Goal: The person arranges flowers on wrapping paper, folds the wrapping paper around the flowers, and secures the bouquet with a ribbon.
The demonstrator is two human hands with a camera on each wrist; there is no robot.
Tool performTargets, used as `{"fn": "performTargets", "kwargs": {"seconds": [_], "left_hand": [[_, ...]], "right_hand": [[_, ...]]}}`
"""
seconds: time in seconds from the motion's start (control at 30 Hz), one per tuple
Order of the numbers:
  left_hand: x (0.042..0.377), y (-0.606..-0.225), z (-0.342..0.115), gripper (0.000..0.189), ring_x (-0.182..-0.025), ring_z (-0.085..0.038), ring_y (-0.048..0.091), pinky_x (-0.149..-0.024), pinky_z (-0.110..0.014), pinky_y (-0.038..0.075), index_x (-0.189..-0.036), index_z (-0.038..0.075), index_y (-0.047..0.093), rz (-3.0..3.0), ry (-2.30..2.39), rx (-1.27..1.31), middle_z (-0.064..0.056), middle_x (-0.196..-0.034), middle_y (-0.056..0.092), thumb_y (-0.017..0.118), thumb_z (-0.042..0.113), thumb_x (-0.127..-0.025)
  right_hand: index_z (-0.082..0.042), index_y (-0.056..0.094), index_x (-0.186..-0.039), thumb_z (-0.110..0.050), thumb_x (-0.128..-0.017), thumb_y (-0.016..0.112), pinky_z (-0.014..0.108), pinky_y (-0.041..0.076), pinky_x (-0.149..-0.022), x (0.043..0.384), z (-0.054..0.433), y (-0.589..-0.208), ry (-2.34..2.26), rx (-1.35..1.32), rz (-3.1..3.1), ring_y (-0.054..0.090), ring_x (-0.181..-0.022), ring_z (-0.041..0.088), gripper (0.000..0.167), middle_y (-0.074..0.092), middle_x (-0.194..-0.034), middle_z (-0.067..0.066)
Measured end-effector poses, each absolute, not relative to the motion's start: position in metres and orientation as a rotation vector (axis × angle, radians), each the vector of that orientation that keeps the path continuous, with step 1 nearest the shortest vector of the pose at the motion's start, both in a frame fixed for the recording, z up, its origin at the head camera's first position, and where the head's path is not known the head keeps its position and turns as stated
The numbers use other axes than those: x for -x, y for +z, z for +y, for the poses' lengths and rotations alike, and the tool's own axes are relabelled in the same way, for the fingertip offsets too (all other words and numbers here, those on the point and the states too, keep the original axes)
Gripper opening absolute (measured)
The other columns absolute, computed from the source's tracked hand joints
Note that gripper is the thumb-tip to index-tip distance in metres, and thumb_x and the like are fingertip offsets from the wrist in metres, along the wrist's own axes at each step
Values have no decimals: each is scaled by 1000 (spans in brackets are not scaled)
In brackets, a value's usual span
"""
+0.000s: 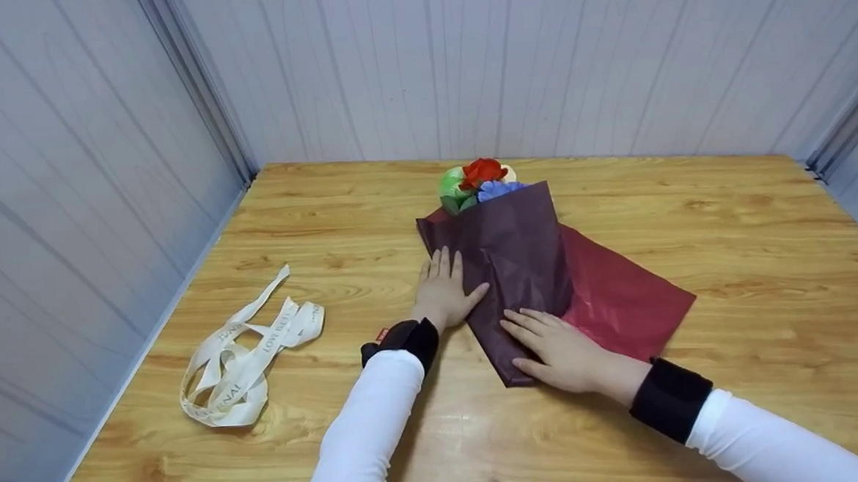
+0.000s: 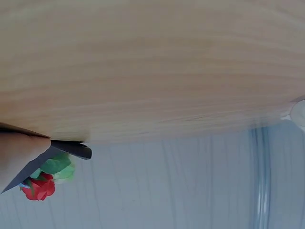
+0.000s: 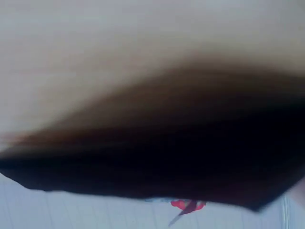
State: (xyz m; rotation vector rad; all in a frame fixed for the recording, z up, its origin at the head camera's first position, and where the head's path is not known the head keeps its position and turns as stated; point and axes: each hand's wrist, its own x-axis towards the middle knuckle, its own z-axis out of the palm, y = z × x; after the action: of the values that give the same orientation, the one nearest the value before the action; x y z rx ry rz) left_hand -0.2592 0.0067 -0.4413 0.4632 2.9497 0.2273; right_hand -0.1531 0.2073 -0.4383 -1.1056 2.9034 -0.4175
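Observation:
A bouquet lies on the table, partly wrapped in dark purple wrapping paper (image 1: 517,244) whose red side (image 1: 626,293) spreads out flat to the right. From the paper's upper end show a red flower (image 1: 483,173), a blue flower (image 1: 498,189) and a green one (image 1: 452,183); the stems are hidden. My left hand (image 1: 444,291) rests with straight fingers on the wrap's left edge. Lower down, my right hand (image 1: 559,348) presses the folded paper with its fingers extended. In the left wrist view the red flower (image 2: 39,187) peeks past the paper. Dark paper (image 3: 143,167) fills much of the right wrist view.
A loosely coiled cream ribbon (image 1: 241,368) with printed letters lies at the left of the wooden table (image 1: 782,252). Panelled walls (image 1: 537,59) stand behind the table and along both sides.

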Motion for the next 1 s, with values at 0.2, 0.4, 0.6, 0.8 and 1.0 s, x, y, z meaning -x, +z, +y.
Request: {"fn": "performTargets", "kwargs": {"seconds": [0.2,0.4,0.6,0.8,1.0], "left_hand": [[272,-442,-4,87,-147,-28,3,-118,-39,7,-152,4,10,2976,246,-383,-16,-159,7,28,67,-93],[285,-441,-14,88,-147,-28,4,-118,-42,8,-151,2,10,2979,284,-288,-15,-159,6,29,66,-93],[291,-440,-18,95,-147,-30,3,-118,-45,7,-153,7,9,2968,271,-240,-16,-159,4,35,72,-88],[293,-436,-18,101,-147,-32,3,-117,-48,7,-153,9,11,2948,275,-266,-16,-159,4,38,76,-83],[293,-434,-21,106,-146,-36,5,-116,-52,8,-153,13,17,2940,268,-274,-19,-158,4,44,81,-76]], "right_hand": [[0,43,-140,-30,-94,53,49,28,-110,153,206,-436,-386,1112,2900,34,-136,37,56,41,-146,18],[-1,44,-140,-31,-94,55,48,28,-110,152,203,-436,-379,1100,2904,35,-136,35,56,41,-146,17],[-2,44,-140,-32,-94,54,49,29,-110,152,201,-436,-371,1097,2902,35,-136,36,56,41,-146,17],[-1,47,-138,-33,-93,56,49,33,-107,152,203,-437,-402,1121,2923,39,-132,35,55,44,-144,17],[-3,53,-133,-35,-91,59,46,38,-103,151,205,-438,-469,1181,2918,43,-126,30,53,50,-138,13]]}}
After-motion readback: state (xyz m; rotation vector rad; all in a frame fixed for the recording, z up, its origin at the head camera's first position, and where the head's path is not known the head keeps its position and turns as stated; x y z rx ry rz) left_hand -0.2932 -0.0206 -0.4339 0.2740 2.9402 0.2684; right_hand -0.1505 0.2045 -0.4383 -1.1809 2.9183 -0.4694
